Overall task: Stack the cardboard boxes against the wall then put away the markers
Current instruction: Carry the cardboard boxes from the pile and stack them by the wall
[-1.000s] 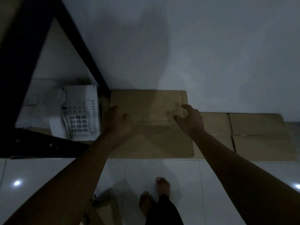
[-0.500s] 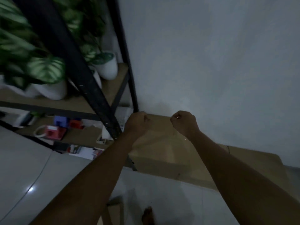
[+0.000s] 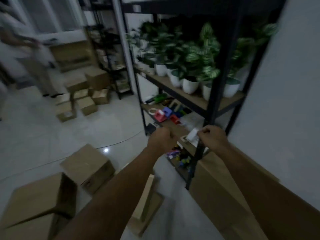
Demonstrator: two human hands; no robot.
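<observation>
My left hand [image 3: 161, 138] and my right hand [image 3: 212, 136] are both raised in loose fists with nothing in them, in front of the black shelf. Cardboard boxes [image 3: 216, 181] lie against the grey wall at the lower right, below my right forearm. Loose cardboard boxes sit on the tiled floor at the lower left: one [image 3: 88, 166] beside the shelf and a larger one [image 3: 38, 198] nearer me. Several more boxes [image 3: 83, 99] are piled further back. Small coloured items that may be markers [image 3: 181, 160] lie on the lowest shelf, blurred.
A black metal shelf unit [image 3: 213, 94] holds potted plants in white pots [image 3: 189, 85] and coloured tape dispensers [image 3: 161, 115]. A flat cardboard piece [image 3: 147, 198] lies on the floor. Another person [image 3: 26, 54] stands blurred at the far left. A second shelf unit [image 3: 110, 54] stands behind.
My hands let go of the box by the wall and closed into fists. My view has swung left and up from the wall to the shelf and the room.
</observation>
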